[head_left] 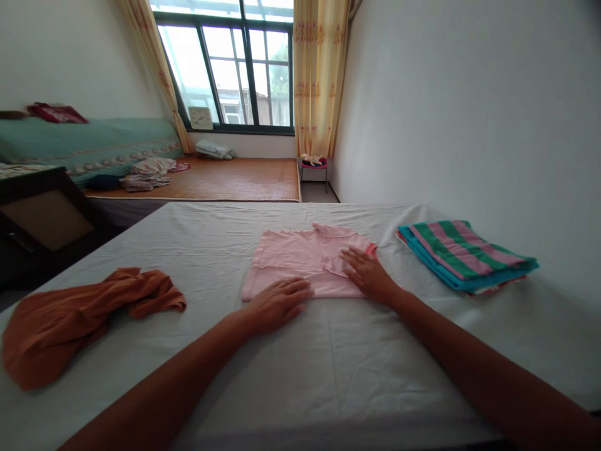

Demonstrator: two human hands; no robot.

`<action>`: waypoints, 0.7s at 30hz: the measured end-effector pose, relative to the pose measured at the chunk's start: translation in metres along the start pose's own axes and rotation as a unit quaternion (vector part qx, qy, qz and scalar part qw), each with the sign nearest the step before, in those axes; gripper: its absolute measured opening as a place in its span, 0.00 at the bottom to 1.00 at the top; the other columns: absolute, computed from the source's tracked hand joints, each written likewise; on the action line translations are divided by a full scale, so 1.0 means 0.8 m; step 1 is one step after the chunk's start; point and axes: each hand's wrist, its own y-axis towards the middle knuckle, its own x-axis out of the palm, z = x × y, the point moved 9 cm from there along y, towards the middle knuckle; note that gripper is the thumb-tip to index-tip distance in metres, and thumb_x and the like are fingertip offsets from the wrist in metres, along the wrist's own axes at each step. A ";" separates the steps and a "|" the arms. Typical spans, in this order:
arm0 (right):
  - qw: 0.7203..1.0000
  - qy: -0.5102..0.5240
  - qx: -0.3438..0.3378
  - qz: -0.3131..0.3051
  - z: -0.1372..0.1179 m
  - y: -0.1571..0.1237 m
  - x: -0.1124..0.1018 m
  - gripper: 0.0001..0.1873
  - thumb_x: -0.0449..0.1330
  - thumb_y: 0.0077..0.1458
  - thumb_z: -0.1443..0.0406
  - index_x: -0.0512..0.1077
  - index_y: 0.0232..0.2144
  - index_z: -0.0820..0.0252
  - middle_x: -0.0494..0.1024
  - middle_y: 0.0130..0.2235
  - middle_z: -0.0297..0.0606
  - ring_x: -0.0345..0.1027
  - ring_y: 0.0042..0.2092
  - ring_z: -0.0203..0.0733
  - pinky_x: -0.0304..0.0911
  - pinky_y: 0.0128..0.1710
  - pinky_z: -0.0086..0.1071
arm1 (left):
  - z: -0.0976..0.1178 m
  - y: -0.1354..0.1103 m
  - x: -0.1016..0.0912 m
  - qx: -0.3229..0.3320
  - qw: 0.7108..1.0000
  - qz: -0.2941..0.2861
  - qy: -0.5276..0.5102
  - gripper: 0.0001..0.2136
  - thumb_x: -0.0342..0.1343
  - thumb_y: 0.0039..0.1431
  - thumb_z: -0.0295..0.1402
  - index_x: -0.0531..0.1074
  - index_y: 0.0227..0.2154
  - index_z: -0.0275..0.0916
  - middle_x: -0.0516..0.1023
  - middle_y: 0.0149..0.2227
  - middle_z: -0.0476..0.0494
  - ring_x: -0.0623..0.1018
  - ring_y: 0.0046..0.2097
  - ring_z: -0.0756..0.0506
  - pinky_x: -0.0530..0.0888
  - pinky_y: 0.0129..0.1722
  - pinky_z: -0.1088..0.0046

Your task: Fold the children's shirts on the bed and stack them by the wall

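A pink shirt (pixel 293 254) lies partly folded on the white sheet (pixel 328 369), its red-trimmed collar at the right end. Flat on the shirt's near edge, left of its middle, rests my left hand (pixel 277 305), fingers stretched out and holding nothing. My right hand (pixel 369 274) lies on the right part of the shirt near the collar, its fingers extended. A crumpled rust-brown garment (pixel 98 316) sits to the left. On the right is a stack of folded clothes (pixel 469 254), topped by a green and pink striped piece with blue cloth beneath.
A dark wooden cabinet (pixel 44 219) stands at the left edge. Beyond is a second bed with a brown mat (pixel 239 175), bearing several cloth items (pixel 145 181). A small stool (pixel 313 164) stands by the yellow curtain (pixel 319 81). The white wall (pixel 479 113) borders the right side.
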 end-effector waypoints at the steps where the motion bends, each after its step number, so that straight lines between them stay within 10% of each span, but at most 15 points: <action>1: 0.999 0.016 -0.040 -0.021 -0.024 0.007 0.006 0.26 0.42 0.66 0.57 0.61 0.62 0.59 0.60 0.64 0.42 0.47 0.66 0.47 0.46 0.64 0.44 | 0.008 0.001 0.006 0.014 1.000 -0.016 -0.006 0.23 0.41 0.67 0.44 0.59 0.63 0.47 0.59 0.65 0.45 0.57 0.66 0.41 0.55 0.64 0.59; 6: 0.983 0.061 -0.104 -0.137 -0.077 0.050 0.054 0.31 0.38 0.66 0.49 0.55 0.65 0.54 0.56 0.66 0.38 0.45 0.67 0.45 0.44 0.65 0.44 | 0.017 -0.002 0.011 0.030 0.999 -0.030 -0.011 0.23 0.40 0.68 0.45 0.56 0.64 0.52 0.54 0.67 0.48 0.53 0.67 0.40 0.50 0.65 0.57; 21: 0.975 -0.002 0.090 -0.203 0.004 0.179 0.114 0.34 0.36 0.64 0.48 0.48 0.67 0.54 0.47 0.68 0.37 0.36 0.69 0.46 0.30 0.65 0.50 | 0.015 -0.008 0.010 0.027 0.999 -0.018 0.006 0.23 0.39 0.67 0.46 0.58 0.63 0.51 0.57 0.66 0.47 0.55 0.66 0.40 0.50 0.64 0.56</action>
